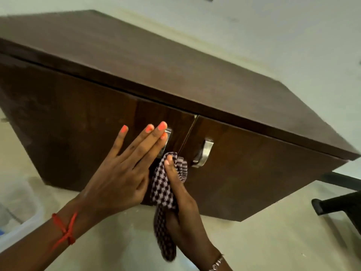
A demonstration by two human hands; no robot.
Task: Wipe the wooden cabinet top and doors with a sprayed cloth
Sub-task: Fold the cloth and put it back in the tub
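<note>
A dark brown wooden cabinet (136, 75) fills the view, seen from above, with two front doors that meet at a seam near the middle. My left hand (125, 169) lies flat with fingers spread on the left door (68, 124), its fingertips covering that door's metal handle (167, 137). My right hand (181, 204) grips a checked purple and black cloth (162, 192) and presses it against the doors' lower seam, just below the handles. The right door (254, 173) carries a silver handle (204, 153) that stays uncovered.
A pale floor (254, 241) surrounds the cabinet. At the lower left stands a translucent plastic bin (17, 212). Black chair legs (340, 202) reach in from the right edge. A white wall (254, 26) rises behind the cabinet.
</note>
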